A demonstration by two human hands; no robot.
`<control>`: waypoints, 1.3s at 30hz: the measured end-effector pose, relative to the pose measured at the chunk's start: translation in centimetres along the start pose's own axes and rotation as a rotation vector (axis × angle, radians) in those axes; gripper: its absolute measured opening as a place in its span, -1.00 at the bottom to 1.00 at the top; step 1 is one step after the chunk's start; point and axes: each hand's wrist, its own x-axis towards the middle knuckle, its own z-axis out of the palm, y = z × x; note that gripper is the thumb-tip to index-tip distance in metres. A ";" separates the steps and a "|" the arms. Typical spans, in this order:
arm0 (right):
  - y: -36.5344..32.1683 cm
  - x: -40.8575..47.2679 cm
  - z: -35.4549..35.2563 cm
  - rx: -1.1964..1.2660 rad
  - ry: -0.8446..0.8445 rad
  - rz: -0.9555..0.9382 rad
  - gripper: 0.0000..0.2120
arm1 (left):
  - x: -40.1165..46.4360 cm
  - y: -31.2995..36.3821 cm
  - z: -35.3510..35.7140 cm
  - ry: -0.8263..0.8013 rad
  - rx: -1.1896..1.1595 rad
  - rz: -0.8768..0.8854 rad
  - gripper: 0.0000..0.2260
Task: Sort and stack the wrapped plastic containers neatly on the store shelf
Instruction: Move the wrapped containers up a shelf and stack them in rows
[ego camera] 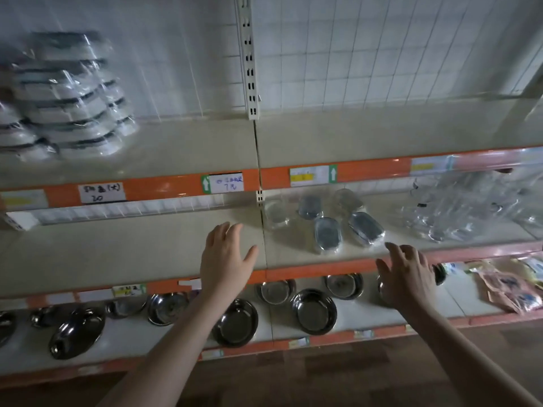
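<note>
Reaching toward scattered wrapped containers on middle shelf: approach nearest pieces first, grip by the sides through the slippery film, group like sizes before stacking. Left hand spread wide, empty, over bare shelf, left of the group. Right hand loosely spread, empty, just below and right of the nearest container. No contact yet.

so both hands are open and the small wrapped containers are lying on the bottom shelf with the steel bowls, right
Not quite. The head view shows the small wrapped plastic containers on the middle shelf, above the shiny steel bowls. Left hand and right hand are open.
</note>
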 end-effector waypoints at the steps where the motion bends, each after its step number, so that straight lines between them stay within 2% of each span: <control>1: 1.1 0.4 0.3 0.003 -0.009 0.009 -0.62 | -0.2 1.0 0.9 -0.014 0.000 0.002 -0.55; 8: 5.6 2.7 2.0 0.039 -0.055 0.046 -0.63 | 1.0 5.0 5.8 -0.092 0.014 -0.014 -0.52; 21: 8.9 8.2 4.4 0.047 -0.112 0.113 -0.62 | 5.9 8.9 13.5 -0.178 0.013 0.024 -0.53; 34: 14.1 15.4 13.0 0.057 -0.337 -0.082 -0.49 | 7.6 11.8 27.1 -0.228 0.095 -0.183 -0.55; 39: 14.9 17.4 15.7 0.063 -0.366 -0.133 -0.46 | 8.5 11.6 31.2 -0.245 0.112 -0.267 -0.44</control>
